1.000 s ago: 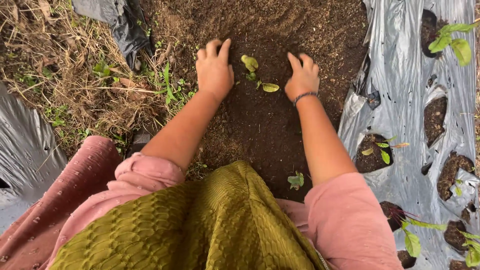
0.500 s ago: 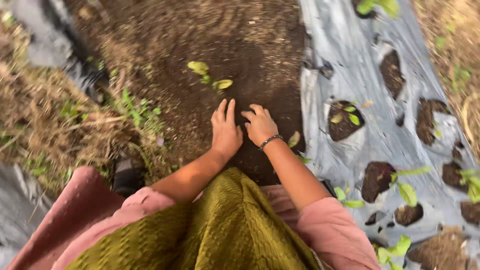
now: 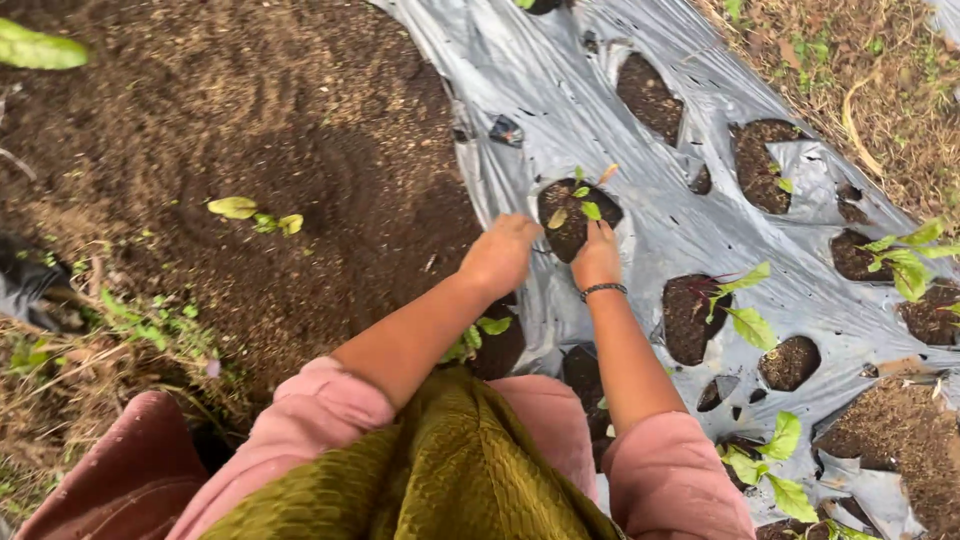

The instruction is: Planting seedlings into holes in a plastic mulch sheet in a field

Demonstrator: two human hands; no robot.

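Both hands have moved from the bare soil to the plastic sheet (image 3: pixel 700 110) at centre frame, where the left hand (image 3: pixel 500 255) and right hand (image 3: pixel 597 255), fingers pressed together, press soil around a seedling (image 3: pixel 580 200) in its hole (image 3: pixel 560 232), another seedling (image 3: pixel 255 212) lying left.

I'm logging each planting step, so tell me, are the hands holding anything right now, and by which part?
Nothing is clearly held. The left hand and right hand rest at the edge of a soil hole around a small seedling; the fingertips are hidden.
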